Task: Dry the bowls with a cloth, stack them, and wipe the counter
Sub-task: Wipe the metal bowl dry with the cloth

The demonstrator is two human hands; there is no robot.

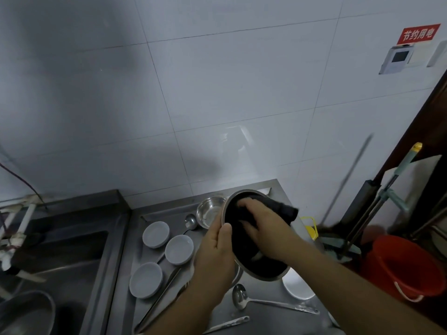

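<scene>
My left hand [214, 258] grips the rim of a large steel bowl [263, 276], held tilted above the steel counter [212, 320]. My right hand [262, 228] presses a dark cloth [281, 209] into the bowl, with the cloth spilling over the far rim. A smaller steel bowl [209, 212] rests on the counter behind it. Three small grey-white dishes [156, 234] [179, 249] [145, 280] lie to the left, and a white plate [296, 287] shows under the held bowl.
A ladle [242, 297] and other long utensils lie on the counter's near part. A sink [55, 257] holding a pot sits to the left. A red bucket [406, 264], mop handles and a yellow container [310, 229] stand to the right beside the tiled wall.
</scene>
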